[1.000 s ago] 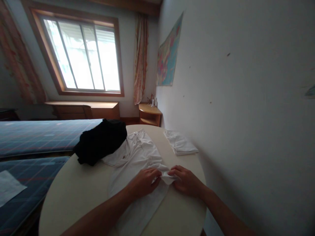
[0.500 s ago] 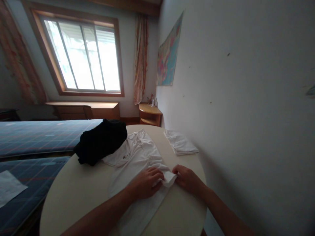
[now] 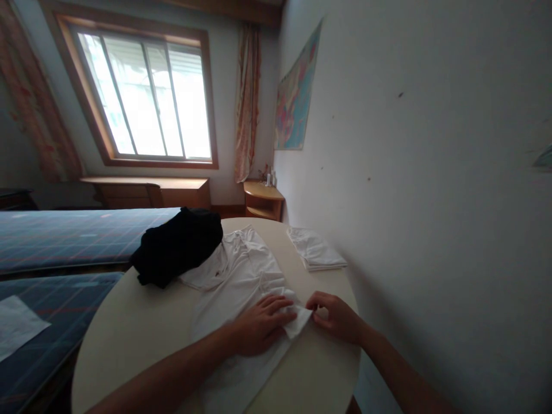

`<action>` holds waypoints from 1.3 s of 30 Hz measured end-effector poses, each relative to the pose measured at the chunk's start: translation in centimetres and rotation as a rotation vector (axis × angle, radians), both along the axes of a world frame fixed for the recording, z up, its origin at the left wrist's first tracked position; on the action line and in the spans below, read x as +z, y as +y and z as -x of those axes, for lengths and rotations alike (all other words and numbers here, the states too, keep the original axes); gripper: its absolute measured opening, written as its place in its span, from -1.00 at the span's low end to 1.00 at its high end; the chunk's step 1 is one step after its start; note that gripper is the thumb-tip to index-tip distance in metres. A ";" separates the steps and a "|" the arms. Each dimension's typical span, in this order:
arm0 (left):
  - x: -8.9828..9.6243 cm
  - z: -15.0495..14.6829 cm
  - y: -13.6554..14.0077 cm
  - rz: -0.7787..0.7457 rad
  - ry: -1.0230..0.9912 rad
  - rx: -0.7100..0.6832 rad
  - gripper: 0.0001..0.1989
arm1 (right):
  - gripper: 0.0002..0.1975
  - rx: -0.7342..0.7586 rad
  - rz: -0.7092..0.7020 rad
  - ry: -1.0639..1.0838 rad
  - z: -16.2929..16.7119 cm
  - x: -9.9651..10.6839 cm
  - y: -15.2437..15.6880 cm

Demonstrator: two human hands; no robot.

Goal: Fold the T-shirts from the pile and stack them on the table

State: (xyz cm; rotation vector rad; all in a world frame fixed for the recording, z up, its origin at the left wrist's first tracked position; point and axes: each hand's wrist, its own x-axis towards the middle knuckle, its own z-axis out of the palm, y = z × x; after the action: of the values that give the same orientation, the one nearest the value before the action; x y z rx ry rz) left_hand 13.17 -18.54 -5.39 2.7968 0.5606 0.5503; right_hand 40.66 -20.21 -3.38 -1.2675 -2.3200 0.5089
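A white shirt [image 3: 241, 305] lies spread across the round table, wrinkled near its far end. My left hand [image 3: 263, 322] rests flat on it with the fingers stretched out, pressing the cloth down. At the shirt's right edge, my right hand [image 3: 334, 316] pinches the corner of what looks like a sleeve [image 3: 299, 319] between thumb and fingers. The sleeve is drawn out toward the right. A black garment [image 3: 179, 247] lies bunched at the far left, touching the shirt. Apart from these, a folded white garment [image 3: 317, 250] sits at the table's far right.
The cream round table [image 3: 125, 345] stands close to a white wall [image 3: 431, 201] on the right. Blue plaid mattresses [image 3: 77, 236] are on the left, with a white sheet of paper [image 3: 19, 328] on the nearer one. A wooden corner shelf [image 3: 263, 192] stands behind.
My right hand has moved slightly right, pulling the sleeve corner tauter and flatter. My left hand has flattened out over the cloth, its fingers reaching further right.
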 end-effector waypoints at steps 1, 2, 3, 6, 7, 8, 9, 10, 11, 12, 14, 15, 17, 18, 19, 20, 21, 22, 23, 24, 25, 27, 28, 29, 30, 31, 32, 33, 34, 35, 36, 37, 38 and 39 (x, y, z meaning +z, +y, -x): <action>0.1 0.0 -0.1 -0.004 0.008 -0.002 -0.52 | -0.84 -0.013 -0.012 -0.011 0.1 -0.2 0.0; 0.1 0.1 -0.3 -0.005 0.014 -0.005 -0.53 | -0.85 -0.022 -0.024 -0.023 0.2 -0.3 -0.1; 0.2 0.2 -0.4 -0.004 0.019 -0.007 -0.52 | -0.88 -0.023 -0.032 -0.035 0.4 -0.4 -0.1; 0.4 0.3 -0.9 0.010 0.016 -0.016 -0.48 | -0.80 0.007 -0.032 -0.050 0.7 -0.5 -0.4; 0.4 0.3 -1.0 0.019 0.007 -0.015 -0.47 | -0.76 0.014 -0.025 -0.049 0.7 -0.4 -0.4; 0.4 0.3 -1.1 0.029 -0.005 -0.013 -0.47 | -0.73 0.016 -0.018 -0.049 0.7 -0.3 -0.5; 0.4 0.3 -1.1 0.038 -0.017 -0.009 -0.49 | -0.73 0.014 -0.015 -0.052 0.8 -0.3 -0.6; 0.3 0.3 -1.1 0.045 -0.027 -0.005 -0.50 | -0.75 0.012 -0.018 -0.058 0.8 -0.3 -0.6; 0.2 0.3 -1.1 0.051 -0.036 -0.002 -0.52 | -0.78 0.011 -0.026 -0.066 0.8 -0.3 -0.7; 0.1 0.3 -1.0 0.057 -0.043 0.000 -0.54 | -0.82 0.014 -0.038 -0.077 0.8 -0.4 -0.7; -0.1 0.4 -1.0 0.070 -0.061 0.003 -0.57 | -0.78 0.031 -0.059 -0.102 0.8 -0.6 -0.8; -0.1 0.4 -0.9 0.076 -0.069 0.005 -0.58 | -0.75 0.037 -0.065 -0.114 0.8 -0.7 -0.8; 0.1 0.5 -1.0 0.076 -0.070 0.002 -0.56 | -0.74 0.036 -0.070 -0.135 0.8 -0.8 -0.8; 0.3 0.6 -1.1 0.070 -0.059 -0.004 -0.55 | -0.76 0.030 -0.068 -0.138 0.8 -0.8 -0.8; 0.5 0.6 -1.2 0.062 -0.038 -0.014 -0.54 | -0.77 0.023 -0.061 -0.133 0.7 -0.7 -0.8; 0.7 0.7 -1.4 0.054 -0.010 -0.027 -0.52 | -0.79 0.020 -0.049 -0.123 0.6 -0.6 -0.8; 0.9 0.7 -1.6 0.051 0.020 -0.043 -0.49 | -0.81 0.023 -0.032 -0.111 0.5 -0.4 -0.9; 1.2 0.7 -1.8 0.053 0.049 -0.058 -0.46 | -0.82 0.029 -0.012 -0.101 0.4 -0.2 -1.1; 1.4 0.7 -2.1 0.063 0.076 -0.076 -0.43 | -0.84 0.037 0.013 -0.094 0.2 0.0 -1.2; 1.6 0.6 -2.5 0.077 0.098 -0.098 -0.40 | -0.86 0.047 0.048 -0.095 0.1 0.3 -1.5; 1.7 0.5 -2.8 0.093 0.115 -0.121 -0.39 | -0.88 0.058 0.094 -0.103 -0.1 0.6 -1.7; 1.8 0.2 -3.6 0.124 0.138 -0.169 -0.38 | -0.92 0.081 0.219 -0.132 -0.4 1.2 -2.2; 1.9 0.1 -3.9 0.134 0.143 -0.190 -0.38 | -0.90 0.096 0.294 -0.149 -0.5 1.5 -2.3; 1.9 -0.1 -4.2 0.140 0.145 -0.214 -0.37 | -0.84 0.111 0.365 -0.167 -0.6 1.7 -2.4; 1.8 -0.2 -4.4 0.141 0.141 -0.231 -0.37 | -0.75 0.124 0.419 -0.188 -0.5 1.9 -2.5; 1.8 -0.3 -4.6 0.136 0.132 -0.247 -0.37 | -0.66 0.130 0.439 -0.210 -0.4 2.0 -2.4; 1.9 -0.4 -4.7 0.129 0.124 -0.263 -0.37 | -0.61 0.124 0.419 -0.228 -0.1 2.1 -2.3; 1.9 -0.4 -4.8 0.122 0.119 -0.279 -0.38 | -0.60 0.104 0.353 -0.238 0.3 2.1 -2.0; 1.9 -0.5 -4.9 0.115 0.115 -0.292 -0.38 | -0.62 0.073 0.254 -0.236 0.8 2.1 -1.7; 1.9 -0.5 -4.9 0.111 0.109 -0.297 -0.38 | -0.68 0.044 0.146 -0.221 1.3 2.1 -1.3; 1.9 -0.6 -4.9 0.109 0.109 -0.306 -0.38 | -0.73 0.023 0.048 -0.195 1.9 1.9 -0.8; 1.8 -0.6 -4.9 0.110 0.112 -0.315 -0.39 | -0.75 0.018 -0.025 -0.167 2.6 1.8 -0.3; 1.8 -0.7 -5.0 0.113 0.114 -0.320 -0.40 | -0.72 0.029 -0.068 -0.145 3.3 1.6 0.4; 1.6 -0.9 -5.1 0.116 0.114 -0.327 -0.42 | -0.67 0.052 -0.087 -0.133 4.0 1.3 1.1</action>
State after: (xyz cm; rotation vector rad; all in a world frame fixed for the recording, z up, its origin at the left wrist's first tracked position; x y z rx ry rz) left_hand 14.04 -23.63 -3.75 2.7387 0.1414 0.2824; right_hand 36.70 -19.09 -2.06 -1.2375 -2.4617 0.3452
